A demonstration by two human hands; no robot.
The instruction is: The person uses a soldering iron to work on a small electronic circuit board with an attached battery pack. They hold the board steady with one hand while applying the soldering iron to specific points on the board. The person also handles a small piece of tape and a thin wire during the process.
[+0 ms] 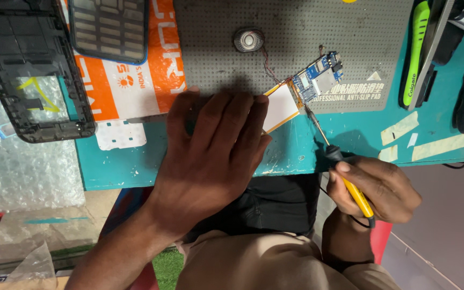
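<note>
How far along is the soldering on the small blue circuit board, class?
Done: the phone frame lies stripped at the far left, and the speaker hangs by wires. In hand: the left hand pins the white flat battery while the right hand brings the soldering iron tip to the blue circuit board. Left: reassembly.

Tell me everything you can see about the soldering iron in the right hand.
The soldering iron has a yellow handle, a black collar and a thin metal shaft ending in a fine tip. The right hand grips the handle like a pen, thumb near the collar, off the table's front edge. It slants up and left, its tip at the lower edge of the small blue circuit board, beside the white flat battery. A dark cord leaves its rear end.
</note>
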